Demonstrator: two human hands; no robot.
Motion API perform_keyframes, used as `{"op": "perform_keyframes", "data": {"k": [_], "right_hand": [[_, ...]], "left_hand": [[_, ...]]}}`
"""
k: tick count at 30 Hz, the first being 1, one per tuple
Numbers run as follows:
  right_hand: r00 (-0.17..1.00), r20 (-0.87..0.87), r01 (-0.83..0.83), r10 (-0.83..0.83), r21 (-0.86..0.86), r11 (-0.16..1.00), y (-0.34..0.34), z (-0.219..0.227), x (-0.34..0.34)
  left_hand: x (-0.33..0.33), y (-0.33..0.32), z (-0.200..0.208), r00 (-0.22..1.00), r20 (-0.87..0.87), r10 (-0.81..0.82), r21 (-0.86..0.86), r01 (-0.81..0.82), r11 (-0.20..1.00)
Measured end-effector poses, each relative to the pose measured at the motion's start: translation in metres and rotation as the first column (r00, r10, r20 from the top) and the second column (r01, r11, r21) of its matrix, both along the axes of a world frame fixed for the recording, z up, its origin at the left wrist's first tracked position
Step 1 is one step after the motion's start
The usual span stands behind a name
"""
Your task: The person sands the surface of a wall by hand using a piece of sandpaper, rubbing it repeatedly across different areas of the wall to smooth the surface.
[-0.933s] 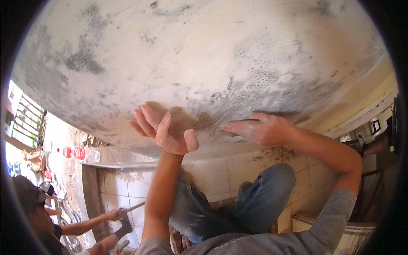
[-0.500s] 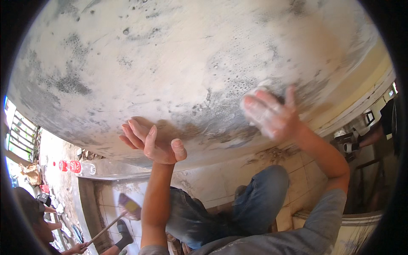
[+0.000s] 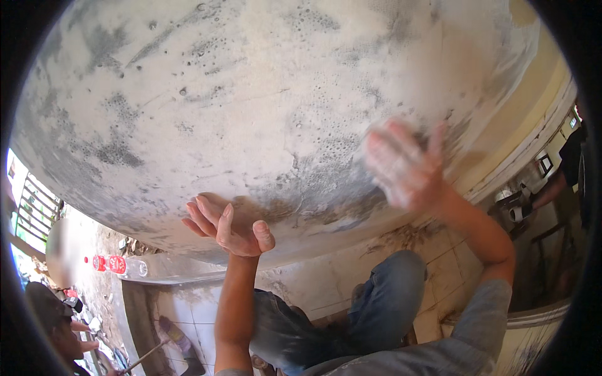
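A large curved plaster surface (image 3: 251, 113), whitish with dark grey patches and many small pits, fills the upper part of the head view. My left hand (image 3: 230, 229) is open near its lower edge, palm up and fingers spread, with the fingertips by the plaster. Farther right, my right hand (image 3: 404, 166) lies against the surface, its fingers coated with white dust or paste. Motion blurs that hand. Whether something thin is under its fingers cannot be made out.
At lower left, a person (image 3: 53, 326) is near a long-handled brush with a purplish head (image 3: 175, 335). A clear bottle with a red label (image 3: 119, 264) lies by a low ledge (image 3: 182, 266). Another person's dark-clothed arm (image 3: 567, 163) shows at far right. Below me is a tiled floor (image 3: 448, 263).
My right hand has shifted slightly right along the plaster and is more blurred. The view has tilted a little, so my left hand appears lower. The brush head has moved left and down.
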State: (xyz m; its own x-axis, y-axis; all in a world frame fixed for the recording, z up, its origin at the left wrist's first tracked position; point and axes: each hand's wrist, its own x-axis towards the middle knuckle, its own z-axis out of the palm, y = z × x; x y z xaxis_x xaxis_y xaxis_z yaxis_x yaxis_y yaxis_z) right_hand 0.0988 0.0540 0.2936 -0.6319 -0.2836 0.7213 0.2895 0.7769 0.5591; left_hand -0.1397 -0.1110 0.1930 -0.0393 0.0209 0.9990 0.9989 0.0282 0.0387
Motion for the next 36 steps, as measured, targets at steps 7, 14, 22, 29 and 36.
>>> {"op": "perform_keyframes", "data": {"k": [7, 14, 22, 29, 36], "right_hand": [[0.994, 0.067, -0.086, 0.081, 0.075, 0.993, -0.005, 0.014, -0.018], [0.928, 0.337, -0.196, 0.158, 0.083, 0.977, -0.032, 0.039, -0.045], [0.858, 0.507, -0.242, 0.084, 0.253, 0.937, -0.057, 0.035, -0.085], [0.823, 0.545, -0.298, 0.157, 0.18, 0.937, -0.068, 0.017, -0.105], [0.812, 0.525, -0.304, 0.255, 0.007, 0.953, -0.084, 0.013, -0.126]], "left_hand": [[0.002, -0.002, 0.0, 0.999, 0.022, 0.023, -0.043, -0.022, 0.999], [0.001, 0.002, -0.001, 0.999, 0.032, -0.037, 0.056, 0.036, 0.998], [-0.031, -0.022, 0.014, 0.99, 0.139, 0.038, 0.146, -0.058, 0.988], [-0.065, -0.055, 0.022, 0.927, 0.372, -0.044, 0.292, -0.072, 0.954], [-0.093, -0.07, 0.002, 0.783, 0.596, 0.179, 0.17, -0.341, 0.924]]}}
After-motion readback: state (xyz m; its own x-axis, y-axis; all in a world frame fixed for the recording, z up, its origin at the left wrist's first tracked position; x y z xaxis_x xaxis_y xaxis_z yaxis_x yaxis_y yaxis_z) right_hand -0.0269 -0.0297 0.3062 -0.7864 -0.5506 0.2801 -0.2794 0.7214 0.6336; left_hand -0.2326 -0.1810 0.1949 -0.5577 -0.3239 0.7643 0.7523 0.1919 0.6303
